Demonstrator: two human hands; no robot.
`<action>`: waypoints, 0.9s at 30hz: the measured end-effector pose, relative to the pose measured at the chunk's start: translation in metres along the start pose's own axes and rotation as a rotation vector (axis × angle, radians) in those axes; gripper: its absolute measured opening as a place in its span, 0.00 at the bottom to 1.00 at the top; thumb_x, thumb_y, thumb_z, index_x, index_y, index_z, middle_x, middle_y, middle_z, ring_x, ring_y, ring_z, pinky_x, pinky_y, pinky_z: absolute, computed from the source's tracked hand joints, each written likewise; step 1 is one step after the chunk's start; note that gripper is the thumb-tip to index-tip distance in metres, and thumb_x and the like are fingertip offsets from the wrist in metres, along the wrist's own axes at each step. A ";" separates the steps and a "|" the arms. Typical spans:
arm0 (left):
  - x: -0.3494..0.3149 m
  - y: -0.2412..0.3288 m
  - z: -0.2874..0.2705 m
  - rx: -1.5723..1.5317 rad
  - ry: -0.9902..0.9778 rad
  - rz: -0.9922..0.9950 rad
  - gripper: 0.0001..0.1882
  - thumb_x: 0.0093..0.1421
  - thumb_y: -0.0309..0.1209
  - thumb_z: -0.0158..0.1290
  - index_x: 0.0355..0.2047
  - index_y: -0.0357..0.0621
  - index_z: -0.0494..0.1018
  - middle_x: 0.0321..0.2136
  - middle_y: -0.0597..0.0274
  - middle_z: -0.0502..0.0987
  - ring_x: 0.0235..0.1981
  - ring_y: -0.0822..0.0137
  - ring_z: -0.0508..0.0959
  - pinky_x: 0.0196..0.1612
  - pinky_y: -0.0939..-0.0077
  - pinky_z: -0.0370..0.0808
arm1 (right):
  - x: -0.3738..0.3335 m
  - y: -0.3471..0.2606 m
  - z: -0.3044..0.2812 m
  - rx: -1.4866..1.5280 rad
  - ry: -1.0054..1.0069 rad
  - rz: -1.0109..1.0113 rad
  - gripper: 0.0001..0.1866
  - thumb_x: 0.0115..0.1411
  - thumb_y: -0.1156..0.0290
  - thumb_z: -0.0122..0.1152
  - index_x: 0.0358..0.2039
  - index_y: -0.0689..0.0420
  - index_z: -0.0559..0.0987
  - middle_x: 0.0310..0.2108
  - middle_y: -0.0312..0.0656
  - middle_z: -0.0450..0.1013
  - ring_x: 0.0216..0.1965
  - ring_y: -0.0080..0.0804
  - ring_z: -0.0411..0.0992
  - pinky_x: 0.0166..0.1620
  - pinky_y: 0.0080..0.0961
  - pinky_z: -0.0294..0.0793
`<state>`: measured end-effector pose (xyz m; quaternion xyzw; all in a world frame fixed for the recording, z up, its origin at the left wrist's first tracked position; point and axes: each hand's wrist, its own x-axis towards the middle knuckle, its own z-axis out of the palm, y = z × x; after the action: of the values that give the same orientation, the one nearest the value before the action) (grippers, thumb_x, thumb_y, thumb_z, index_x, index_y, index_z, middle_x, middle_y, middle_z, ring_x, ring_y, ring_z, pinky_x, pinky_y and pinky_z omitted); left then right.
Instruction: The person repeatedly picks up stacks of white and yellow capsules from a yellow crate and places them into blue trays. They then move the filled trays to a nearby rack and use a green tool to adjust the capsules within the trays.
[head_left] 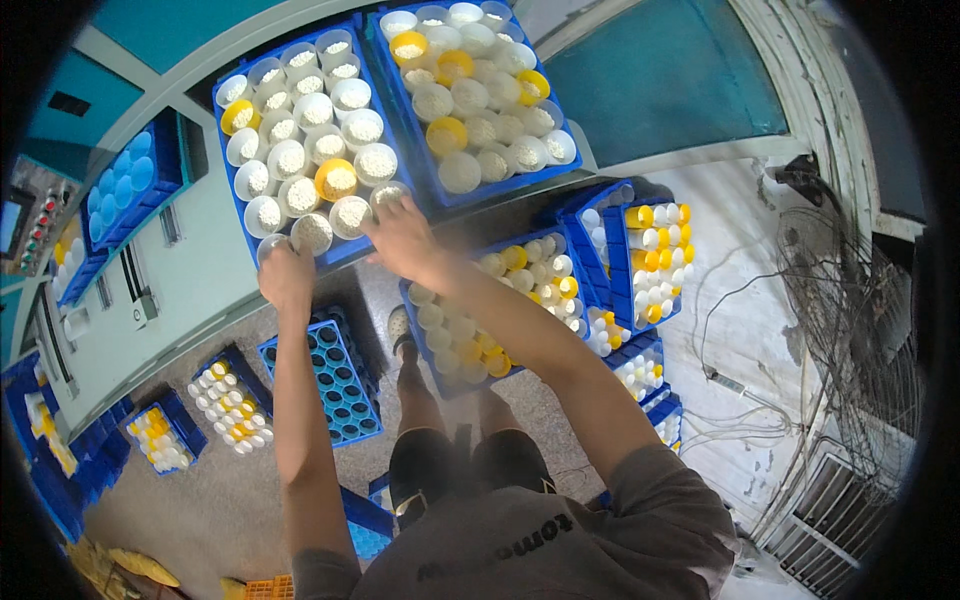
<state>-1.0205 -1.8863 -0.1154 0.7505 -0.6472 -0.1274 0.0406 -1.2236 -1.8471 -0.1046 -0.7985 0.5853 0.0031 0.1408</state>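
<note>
A blue crate [229,197] stands on the machine ledge in front of me, filled with rows of white and yellow cups holding small white pellets. At its near left corner my left hand [287,274] has its fingers closed on a white cup [269,243]. My right hand [403,240] grips another white cup [387,192] at the near right corner. Between the two hands sit a cup of pellets [312,233] and a fuller white cup [350,217]. Parts of both gripped cups are hidden by my fingers.
A second blue crate [400,110] of filled cups stands to the right. Below my right forearm is a crate of cups [580,300]; more crates stack beyond it [622,270]. A blue crate with dark round openings [325,385] lies on the floor. Tangled wires [840,330] hang far right.
</note>
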 end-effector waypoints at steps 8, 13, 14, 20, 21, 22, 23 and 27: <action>-0.016 -0.016 -0.016 -0.285 0.087 0.198 0.11 0.58 0.36 0.58 0.29 0.39 0.78 0.28 0.49 0.81 0.33 0.43 0.81 0.38 0.54 0.77 | 0.006 0.001 -0.018 0.139 -0.152 0.028 0.28 0.56 0.54 0.67 0.50 0.59 0.76 0.52 0.53 0.72 0.58 0.46 0.67 0.62 0.44 0.61; -0.008 -0.013 0.004 -0.114 0.165 0.175 0.13 0.58 0.37 0.57 0.24 0.40 0.78 0.25 0.50 0.80 0.30 0.43 0.81 0.35 0.52 0.78 | 0.012 -0.004 -0.011 0.038 -0.048 0.004 0.28 0.53 0.53 0.69 0.47 0.60 0.77 0.49 0.55 0.73 0.56 0.48 0.69 0.60 0.44 0.62; -0.005 -0.013 0.008 -0.066 0.132 0.131 0.14 0.58 0.38 0.56 0.24 0.40 0.78 0.26 0.49 0.80 0.30 0.42 0.81 0.34 0.52 0.78 | 0.013 -0.004 -0.007 0.052 -0.033 -0.001 0.28 0.52 0.53 0.70 0.46 0.60 0.77 0.48 0.55 0.73 0.56 0.49 0.69 0.60 0.45 0.62; 0.015 -0.006 0.013 0.108 0.025 0.049 0.16 0.56 0.44 0.57 0.27 0.43 0.81 0.29 0.47 0.82 0.31 0.45 0.83 0.32 0.52 0.79 | 0.025 0.004 0.024 0.154 -0.079 0.062 0.25 0.41 0.48 0.77 0.26 0.60 0.86 0.25 0.45 0.80 0.31 0.41 0.80 0.36 0.37 0.79; 0.015 -0.005 0.003 0.124 -0.029 0.067 0.15 0.57 0.44 0.57 0.29 0.45 0.81 0.30 0.48 0.82 0.33 0.46 0.83 0.33 0.53 0.79 | 0.024 0.008 0.024 0.166 -0.154 0.007 0.20 0.43 0.55 0.75 0.30 0.56 0.81 0.31 0.47 0.75 0.38 0.45 0.75 0.41 0.41 0.74; 0.008 -0.003 -0.008 0.128 -0.029 0.068 0.16 0.58 0.46 0.57 0.30 0.46 0.81 0.31 0.49 0.82 0.33 0.46 0.83 0.33 0.54 0.78 | 0.025 0.011 0.022 0.191 -0.056 0.019 0.21 0.42 0.56 0.75 0.31 0.57 0.80 0.36 0.48 0.74 0.42 0.46 0.72 0.46 0.42 0.71; -0.001 0.000 -0.022 0.137 -0.018 0.056 0.19 0.60 0.49 0.56 0.30 0.45 0.81 0.30 0.49 0.82 0.31 0.46 0.82 0.31 0.52 0.77 | 0.019 0.014 0.017 0.298 0.041 0.009 0.21 0.42 0.58 0.75 0.30 0.59 0.79 0.39 0.49 0.73 0.47 0.47 0.70 0.49 0.44 0.69; -0.067 0.018 -0.084 0.209 0.160 0.151 0.21 0.62 0.50 0.55 0.27 0.44 0.80 0.24 0.52 0.80 0.23 0.48 0.80 0.23 0.53 0.75 | -0.025 0.028 -0.028 0.409 0.402 0.063 0.14 0.46 0.68 0.70 0.34 0.58 0.80 0.32 0.46 0.76 0.41 0.46 0.73 0.48 0.42 0.71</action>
<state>-1.0257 -1.8316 -0.0209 0.7077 -0.7062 0.0044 0.0232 -1.2621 -1.8377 -0.0801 -0.7195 0.6145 -0.2689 0.1800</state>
